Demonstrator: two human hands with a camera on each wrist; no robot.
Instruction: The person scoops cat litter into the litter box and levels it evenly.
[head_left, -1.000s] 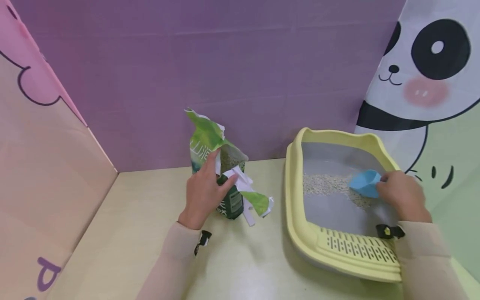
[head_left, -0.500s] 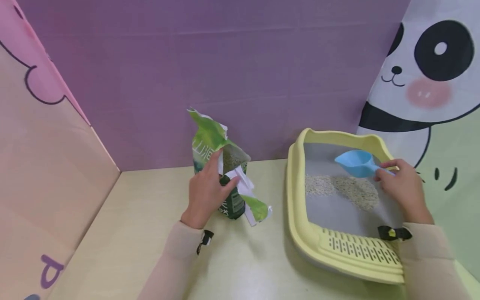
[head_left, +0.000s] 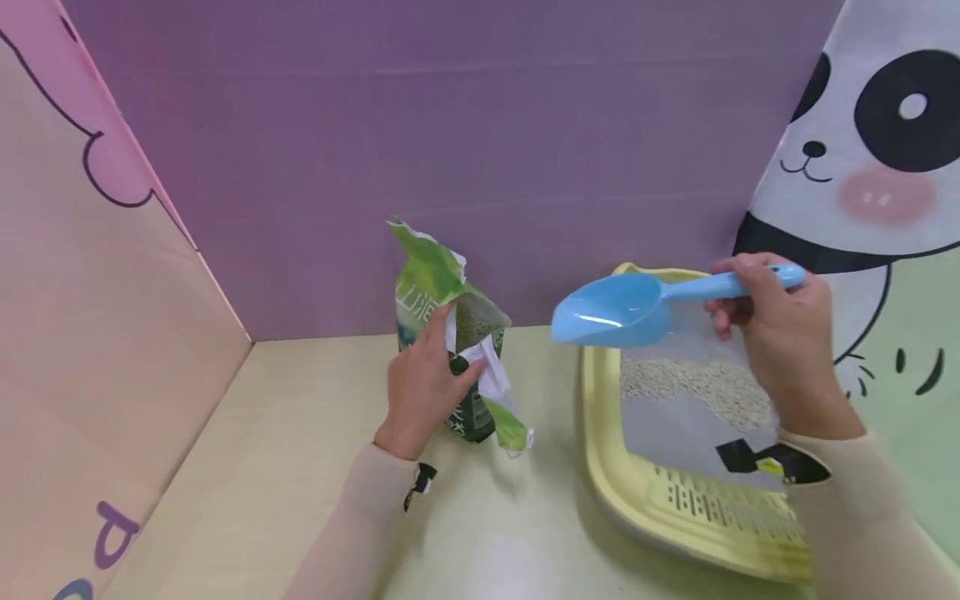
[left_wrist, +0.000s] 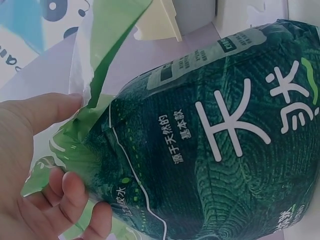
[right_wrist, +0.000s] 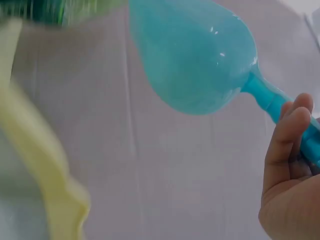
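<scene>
A green bag of litter [head_left: 474, 415] stands on the table with its torn top gaping and pale granules visible inside. My left hand [head_left: 424, 387] grips the bag near its mouth; in the left wrist view, thumb and curled fingers hold the crumpled green top [left_wrist: 75, 132]. My right hand [head_left: 795, 350] holds a light blue scoop [head_left: 615, 315] by its handle, raised over the back left of a yellow litter box [head_left: 602, 433]. No granules show in the scoop's bowl, which points left toward the bag. Pale granules [head_left: 697, 387] lie in a band across the box's grey floor.
A purple backdrop [head_left: 480, 150] rises behind the table [head_left: 315, 433]. A pink panel [head_left: 112, 333] borders the left, and a panda-printed panel [head_left: 862, 183] the right. The box's slotted front ledge [head_left: 720, 508] faces me.
My right hand has lifted the scoop out of the granules and moved it up and left, toward the bag. My left hand keeps its grip on the bag.
</scene>
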